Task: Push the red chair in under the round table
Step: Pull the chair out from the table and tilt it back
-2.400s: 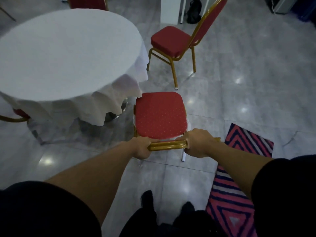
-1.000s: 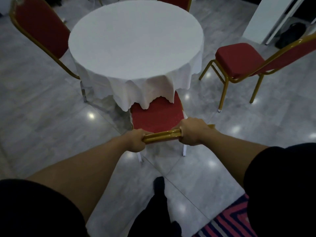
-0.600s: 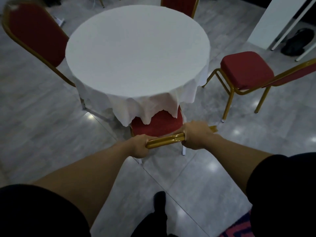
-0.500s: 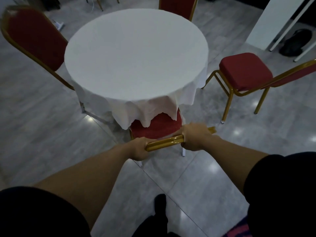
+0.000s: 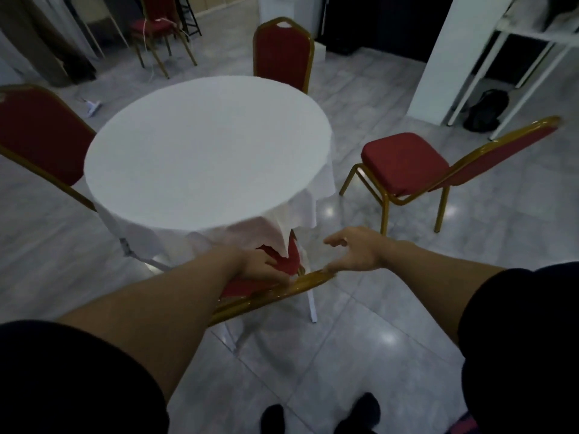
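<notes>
Centrally, round table (image 5: 206, 145) under a white tablecloth (image 5: 316, 195), hem draped over the near edge. Tucked beneath it, red chair (image 5: 289, 260), most of the seat hidden by cloth, gold top rail (image 5: 275, 291) nearest the camera. Beside the table at right, second red chair (image 5: 404, 162), standing apart. Left hand (image 5: 263, 266) down at the seat just past the rail, grip unclear. Right hand (image 5: 354, 249) spread open just above the rail's right end, holding nothing.
</notes>
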